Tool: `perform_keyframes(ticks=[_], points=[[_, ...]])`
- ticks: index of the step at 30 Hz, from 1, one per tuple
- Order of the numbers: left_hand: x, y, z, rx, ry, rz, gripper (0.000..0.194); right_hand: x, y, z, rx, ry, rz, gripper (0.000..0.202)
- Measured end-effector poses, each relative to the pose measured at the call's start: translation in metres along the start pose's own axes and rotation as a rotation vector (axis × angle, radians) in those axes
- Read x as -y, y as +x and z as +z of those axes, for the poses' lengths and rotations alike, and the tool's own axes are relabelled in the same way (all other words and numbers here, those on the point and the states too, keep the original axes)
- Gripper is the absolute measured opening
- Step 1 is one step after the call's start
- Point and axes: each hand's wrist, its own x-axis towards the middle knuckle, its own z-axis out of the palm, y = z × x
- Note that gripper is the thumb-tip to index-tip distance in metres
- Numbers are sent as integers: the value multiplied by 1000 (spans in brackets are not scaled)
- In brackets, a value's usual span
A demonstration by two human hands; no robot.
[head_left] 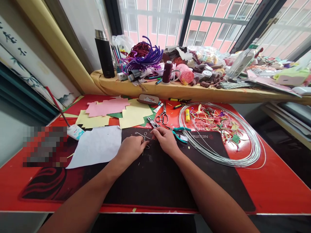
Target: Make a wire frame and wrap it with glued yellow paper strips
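Near the middle of the black desk mat (155, 181), my left hand (132, 147) is closed, its thumb and forefinger pinching a small bent wire piece (145, 138). Loops and thin ends of the wire stick out above and below the fingertips. My right hand (166, 139) is just to the right, fingers pinched together; what they hold, if anything, is too small to make out. Metal plier jaws (152, 122) show just beyond the right fingers, and teal plier handles (181, 129) stick out to its right. The hand hides the part between.
A large wire coil (252, 152) surrounds colourful scraps and a yellow glue stick (187, 115) at right. Scissors (164, 116) lie beyond the pliers. White paper (97, 147) and coloured sheets (136, 113) lie left. A cluttered ledge holds a black flask (104, 55) and yarn (185, 74).
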Motion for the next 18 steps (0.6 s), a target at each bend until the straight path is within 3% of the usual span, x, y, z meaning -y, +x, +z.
perform_keyframes(ticks=[6, 10, 15, 18], points=[[-2, 1, 7, 22, 26, 36, 40, 2, -1, 1, 6, -38, -17, 28], [4, 3, -1, 9, -119, 36, 40, 1, -1, 1, 7, -58, -22, 29], [23, 6, -23, -283, -346, -93, 43, 1, -2, 1, -2, -61, -11, 28], [35, 10, -28, -288, -350, -117, 30, 0, -1, 1, -11, -22, -12, 28]])
